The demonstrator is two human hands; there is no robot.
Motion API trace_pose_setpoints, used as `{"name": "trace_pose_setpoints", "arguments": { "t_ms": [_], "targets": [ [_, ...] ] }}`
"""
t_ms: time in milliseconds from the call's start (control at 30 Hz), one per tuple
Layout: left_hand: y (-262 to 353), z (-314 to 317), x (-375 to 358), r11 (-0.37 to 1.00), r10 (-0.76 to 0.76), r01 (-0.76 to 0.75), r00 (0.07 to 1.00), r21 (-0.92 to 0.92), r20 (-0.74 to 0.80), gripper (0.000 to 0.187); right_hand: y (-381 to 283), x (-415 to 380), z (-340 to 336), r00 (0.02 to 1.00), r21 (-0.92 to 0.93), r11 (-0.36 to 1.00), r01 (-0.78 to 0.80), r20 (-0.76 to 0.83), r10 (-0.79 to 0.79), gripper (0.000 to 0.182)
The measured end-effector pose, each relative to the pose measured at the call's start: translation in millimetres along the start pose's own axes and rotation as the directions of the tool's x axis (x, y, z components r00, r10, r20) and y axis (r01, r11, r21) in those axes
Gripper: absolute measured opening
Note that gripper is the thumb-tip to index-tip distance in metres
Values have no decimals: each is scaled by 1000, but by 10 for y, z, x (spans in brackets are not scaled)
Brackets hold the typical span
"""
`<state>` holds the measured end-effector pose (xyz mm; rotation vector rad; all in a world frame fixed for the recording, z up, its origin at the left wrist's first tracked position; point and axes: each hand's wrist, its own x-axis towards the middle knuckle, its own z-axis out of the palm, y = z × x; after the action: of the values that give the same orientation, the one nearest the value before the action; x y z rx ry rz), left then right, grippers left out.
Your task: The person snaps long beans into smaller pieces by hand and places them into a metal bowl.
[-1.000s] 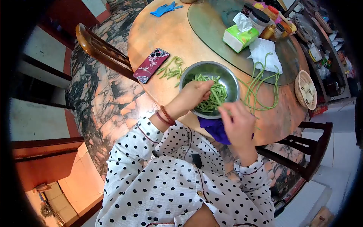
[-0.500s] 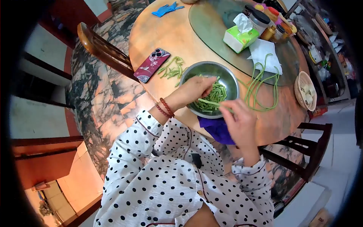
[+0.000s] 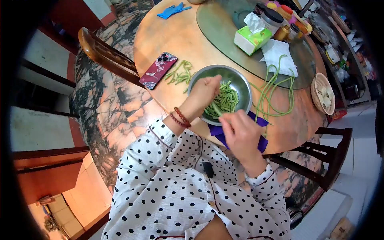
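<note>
A metal bowl [image 3: 245, 86] on the round table holds many short pieces of green bean [image 3: 229, 98]. My left hand [image 3: 205, 93], with red bead bracelets at the wrist, is closed over the bowl's left side; whatever is in its fingers is hidden. My right hand [image 3: 242, 132] pinches a green bean [image 3: 217, 110] at the bowl's near rim, its free end pointing into the bowl towards my left hand. To the right of the bowl lie several long uncut green beans [image 3: 291, 100]. Bean scraps [image 3: 182, 76] lie to the left of it.
A phone [image 3: 159, 71] lies left of the scraps. Purple cloth [image 3: 260, 144] sits under the bowl's near side. A tissue pack [image 3: 251, 40], white paper [image 3: 279, 58] and jars [image 3: 273, 20] are on the glass turntable [image 3: 216, 34]. A basket [image 3: 322, 94] stands at the right edge, blue gloves [image 3: 174, 11] far left.
My right hand has moved left and closer to my body, bringing its bean along the near rim. My left hand has shifted slightly left, its fingers curled tighter. The view has shifted slightly.
</note>
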<state>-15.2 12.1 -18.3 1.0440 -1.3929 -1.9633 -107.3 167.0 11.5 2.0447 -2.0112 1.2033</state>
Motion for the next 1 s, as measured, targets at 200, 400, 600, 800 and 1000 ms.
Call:
{"name": "trace_pose_setpoints", "arguments": {
  "t_ms": [200, 400, 600, 800, 1000],
  "targets": [
    [79, -69, -94, 976, -148, 91, 945, 200, 292, 42, 240, 148, -102, 986, 93, 982, -164, 24, 163, 8],
    [104, -101, -180, 953, -302, 251, 836, 169, 458, 43, 431, 179, -47, 960, 222, 934, -281, 60, 275, 11],
    [27, -44, -69, 927, -300, 344, 919, -150, 256, 38, 165, 0, 47, 998, -31, 998, -57, -19, 57, 14],
    [-45, 138, -92, 941, -253, 277, 957, -196, 141, 39, -15, -59, 83, 991, -69, 990, 124, 63, -120, 14],
    [20, -64, -86, 965, -243, 261, 919, -19, 310, 40, 251, 82, -43, 997, 67, 996, -61, 52, 58, 10]
  ]
}}
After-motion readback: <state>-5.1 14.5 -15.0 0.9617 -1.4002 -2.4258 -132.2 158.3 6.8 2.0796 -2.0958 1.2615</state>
